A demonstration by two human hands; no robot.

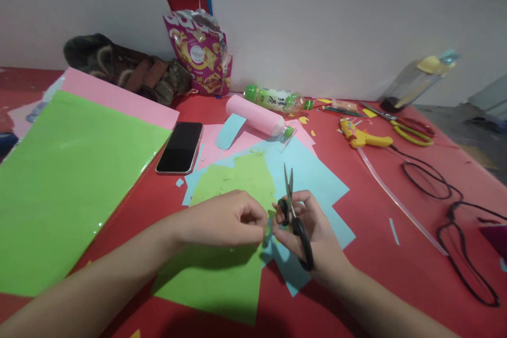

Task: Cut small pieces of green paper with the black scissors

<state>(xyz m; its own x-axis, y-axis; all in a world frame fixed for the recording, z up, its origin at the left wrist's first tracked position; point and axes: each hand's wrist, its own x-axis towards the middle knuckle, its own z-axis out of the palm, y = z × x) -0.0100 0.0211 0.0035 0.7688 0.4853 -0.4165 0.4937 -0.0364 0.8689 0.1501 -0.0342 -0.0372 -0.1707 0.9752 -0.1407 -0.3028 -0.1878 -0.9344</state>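
Note:
Black-handled scissors (300, 232) hang on the fingers of my right hand (311, 227), their blades slightly apart and pointing away from me. My left hand (237, 219) is closed in a pinch over the green paper (222, 280); a tiny green piece shows at its fingertips, close to the right fingertips. Beneath both hands lie green and light blue sheets (325, 179). Beyond them a pink-wrapped bottle (255, 116) lies on its side, with a blue paper strip (231, 131) against it.
A phone (180, 148) and a large green sheet (75, 185) are at the left. A snack bag (202, 55) and a green-labelled bottle (273, 99) are at the back. On the right are a yellow glue gun (364, 137) with its cord, more scissors (412, 132) and a clear bottle (412, 84).

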